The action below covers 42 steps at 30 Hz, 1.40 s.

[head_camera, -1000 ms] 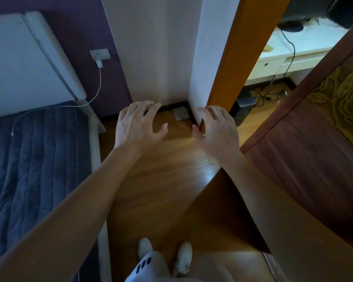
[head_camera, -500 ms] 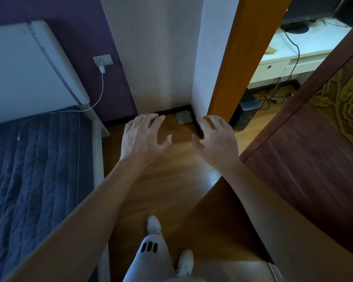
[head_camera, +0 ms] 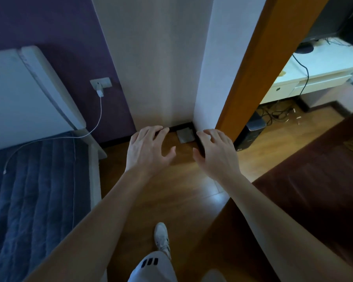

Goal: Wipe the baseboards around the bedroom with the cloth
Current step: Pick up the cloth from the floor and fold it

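A folded grey cloth (head_camera: pixel 184 135) lies flat on the wooden floor in the corner where the white wall meets the door frame. A dark baseboard (head_camera: pixel 179 126) runs along the foot of the wall just behind it and continues left under the purple wall. My left hand (head_camera: pixel 149 149) hovers to the left of the cloth, fingers spread and holding nothing. My right hand (head_camera: pixel 214 152) hovers to its right, also spread and holding nothing. Both arms are stretched forward and down toward the corner.
A bed with a blue quilt (head_camera: pixel 35 196) and white headboard (head_camera: pixel 27 92) fills the left. A charger in a wall socket (head_camera: pixel 101 83) trails a cable onto the bed. An orange door frame (head_camera: pixel 251 76) and a dark open door (head_camera: pixel 314 180) stand on the right; a desk (head_camera: pixel 318 72) lies beyond.
The view has moved closer to the corner as I stepped forward. Both hands have stayed spread and now sit nearer the cloth, on either side of it.
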### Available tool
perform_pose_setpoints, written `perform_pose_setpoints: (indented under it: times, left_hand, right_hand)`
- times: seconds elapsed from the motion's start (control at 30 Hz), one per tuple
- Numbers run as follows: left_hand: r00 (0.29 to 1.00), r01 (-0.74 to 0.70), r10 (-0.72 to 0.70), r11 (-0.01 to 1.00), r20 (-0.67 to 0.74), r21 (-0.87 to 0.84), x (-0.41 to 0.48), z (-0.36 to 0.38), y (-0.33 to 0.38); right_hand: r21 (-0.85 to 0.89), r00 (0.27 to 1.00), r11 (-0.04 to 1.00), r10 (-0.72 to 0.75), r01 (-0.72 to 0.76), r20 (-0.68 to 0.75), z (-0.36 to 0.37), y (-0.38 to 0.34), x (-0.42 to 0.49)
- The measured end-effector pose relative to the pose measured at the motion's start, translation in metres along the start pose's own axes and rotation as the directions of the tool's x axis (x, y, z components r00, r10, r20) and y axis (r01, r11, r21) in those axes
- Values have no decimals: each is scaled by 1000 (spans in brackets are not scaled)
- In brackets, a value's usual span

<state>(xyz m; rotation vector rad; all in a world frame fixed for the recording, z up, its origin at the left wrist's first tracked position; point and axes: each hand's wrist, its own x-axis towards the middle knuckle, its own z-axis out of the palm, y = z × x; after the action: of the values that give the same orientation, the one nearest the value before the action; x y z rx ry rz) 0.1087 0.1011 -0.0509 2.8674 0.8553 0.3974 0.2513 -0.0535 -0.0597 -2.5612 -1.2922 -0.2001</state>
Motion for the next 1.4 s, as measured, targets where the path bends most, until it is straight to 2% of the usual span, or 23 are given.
perform_pose_setpoints:
  times: [0.3,0.5,0.83,1.1,1.3,1.4]
  left_hand:
    - [997,-28,30,999,71,-17,102,18,-62]
    - [994,-42,45,999,104,-25,145,36,-82]
    - [985,-37,39,999,169,-17,243,80,-95]
    - [971,8,-5,1000,238,-14,354,122,-93]
    - [962,59,-44,997,271,-46,395,150,-98]
    - [956,60,-45,997,291,-42,404,166,-108]
  right_hand:
    - [-62,998,997,49,-46,44,33,-17,105]
    - [-29,995,995,92,-91,44,51,-9,142]
    - [-42,992,995,96,-93,81,98,41,231]
    - [-10,991,998,63,-62,115,137,98,337]
    - [54,994,998,16,-22,111,174,118,388]
    - [55,985,998,17,-27,173,191,121,400]
